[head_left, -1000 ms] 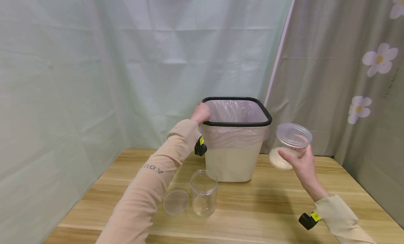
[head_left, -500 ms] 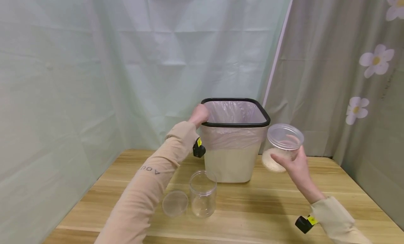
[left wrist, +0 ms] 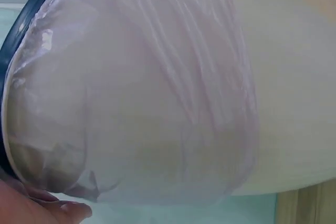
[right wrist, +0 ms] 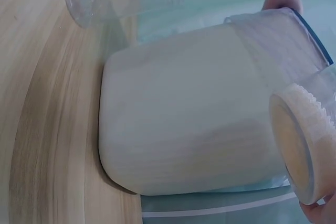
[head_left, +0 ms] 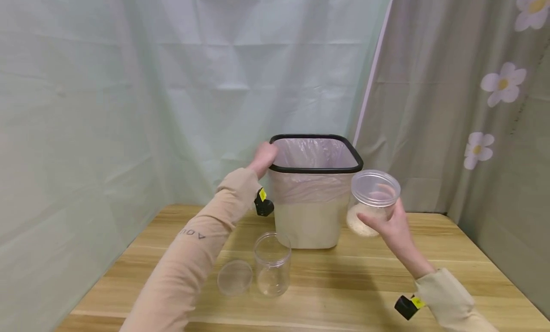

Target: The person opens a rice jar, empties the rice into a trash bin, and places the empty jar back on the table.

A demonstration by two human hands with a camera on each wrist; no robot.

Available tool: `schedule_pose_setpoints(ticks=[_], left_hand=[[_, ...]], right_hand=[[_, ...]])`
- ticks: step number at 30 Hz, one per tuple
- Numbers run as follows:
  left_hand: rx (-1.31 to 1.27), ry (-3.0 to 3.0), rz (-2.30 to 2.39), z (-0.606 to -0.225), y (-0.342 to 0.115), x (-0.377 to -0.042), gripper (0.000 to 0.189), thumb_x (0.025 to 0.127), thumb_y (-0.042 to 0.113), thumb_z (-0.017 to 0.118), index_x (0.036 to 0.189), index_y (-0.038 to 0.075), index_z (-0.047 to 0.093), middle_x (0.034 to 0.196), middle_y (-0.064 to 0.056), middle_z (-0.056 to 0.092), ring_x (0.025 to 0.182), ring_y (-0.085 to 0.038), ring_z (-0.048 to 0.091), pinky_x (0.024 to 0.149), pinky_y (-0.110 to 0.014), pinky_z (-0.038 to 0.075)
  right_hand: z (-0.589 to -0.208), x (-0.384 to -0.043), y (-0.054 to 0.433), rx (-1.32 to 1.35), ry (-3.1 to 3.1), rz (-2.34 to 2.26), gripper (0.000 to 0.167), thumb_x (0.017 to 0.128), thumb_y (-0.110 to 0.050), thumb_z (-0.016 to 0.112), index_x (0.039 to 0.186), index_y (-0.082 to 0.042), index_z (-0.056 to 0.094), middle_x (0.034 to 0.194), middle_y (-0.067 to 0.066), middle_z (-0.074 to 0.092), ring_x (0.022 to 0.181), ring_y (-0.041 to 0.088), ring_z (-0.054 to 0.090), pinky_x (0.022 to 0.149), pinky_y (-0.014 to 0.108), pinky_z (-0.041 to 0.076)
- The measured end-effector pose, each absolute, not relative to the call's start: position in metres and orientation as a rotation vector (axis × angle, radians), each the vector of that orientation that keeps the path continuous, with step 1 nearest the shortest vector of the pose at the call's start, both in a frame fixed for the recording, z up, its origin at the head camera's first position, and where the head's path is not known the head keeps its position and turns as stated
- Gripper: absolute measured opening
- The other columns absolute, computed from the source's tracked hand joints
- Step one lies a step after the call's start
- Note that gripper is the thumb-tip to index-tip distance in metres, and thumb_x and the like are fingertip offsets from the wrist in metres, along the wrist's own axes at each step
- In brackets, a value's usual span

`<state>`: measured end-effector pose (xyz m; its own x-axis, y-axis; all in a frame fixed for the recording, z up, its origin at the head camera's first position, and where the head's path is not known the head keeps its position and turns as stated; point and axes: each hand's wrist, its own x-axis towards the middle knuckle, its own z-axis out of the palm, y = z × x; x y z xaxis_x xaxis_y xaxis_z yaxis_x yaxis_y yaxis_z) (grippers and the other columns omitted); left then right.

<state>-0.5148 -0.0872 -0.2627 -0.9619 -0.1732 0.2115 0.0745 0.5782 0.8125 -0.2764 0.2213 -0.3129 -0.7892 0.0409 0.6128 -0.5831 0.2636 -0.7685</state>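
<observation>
A cream trash bin (head_left: 307,224) with a black rim stands on the table, lined with a translucent pinkish plastic bag (head_left: 313,186). My left hand (head_left: 263,158) grips the bin at the left of its rim. In the left wrist view, that hand's fingers (left wrist: 37,211) sit by the rim and the bag's edge. Right of the bin, my right hand (head_left: 395,227) holds a clear plastic jar (head_left: 374,193) above the table, slightly tilted. White grains, possibly rice, fill its lower part. The right wrist view shows these grains (right wrist: 315,124) near the jar's base.
An open clear jar (head_left: 272,265) stands on the wooden table (head_left: 335,303) in front of the bin. Beside it, to the left, lies a round clear lid (head_left: 234,277). Curtains (head_left: 232,93) hang close behind and at both sides.
My right hand has brought the jar of grains leftward, closer to the bin. The left hand keeps its place at the rim, while the whole view has shifted slightly.
</observation>
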Motion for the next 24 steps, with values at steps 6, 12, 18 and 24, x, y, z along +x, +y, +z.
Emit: schedule_pose_setpoints(ticks=[6,12,18,24], left_hand=[[0.03,-2.504,-1.34,-0.214,-0.078,-0.412,0.054,0.096,0.035,0.034,0.135,-0.002,0.035,0.135,-0.014,0.038,0.123,-0.026,0.033,0.096,-0.033,0.028],[-0.149,-2.458,-1.238,-0.198,-0.075,-0.373,0.055,0.096,0.035,0.035,0.137,-0.003,0.03,0.139,-0.017,0.031,0.126,-0.027,0.027,0.1,-0.034,0.022],[-0.435,-2.369,-1.067,-0.198,-0.075,-0.362,0.053,0.096,0.034,0.038,0.134,-0.004,0.033,0.139,-0.018,0.029,0.127,-0.025,0.025,0.101,-0.031,0.019],[-0.701,-2.269,-0.899,-0.197,-0.07,-0.349,0.051,0.095,0.032,0.043,0.132,-0.002,0.036,0.139,-0.017,0.027,0.127,-0.024,0.025,0.101,-0.03,0.019]], right_hand=[[-0.311,-0.274,0.217,0.514,-2.019,1.556,0.075,0.066,0.006,0.074,0.13,-0.001,0.034,0.112,0.007,0.047,0.099,0.013,0.045,0.082,0.019,0.035],[-0.307,-0.271,0.21,0.571,-2.008,1.581,0.074,0.067,0.006,0.073,0.129,0.0,0.034,0.113,0.01,0.047,0.101,0.015,0.045,0.084,0.021,0.034],[-0.307,-0.27,0.204,0.598,-2.02,1.575,0.073,0.067,0.004,0.074,0.128,0.0,0.035,0.115,0.012,0.047,0.102,0.015,0.044,0.085,0.024,0.032],[-0.306,-0.269,0.196,0.617,-2.054,1.547,0.075,0.067,0.001,0.075,0.129,-0.002,0.034,0.115,0.011,0.048,0.102,0.016,0.044,0.085,0.026,0.033]])
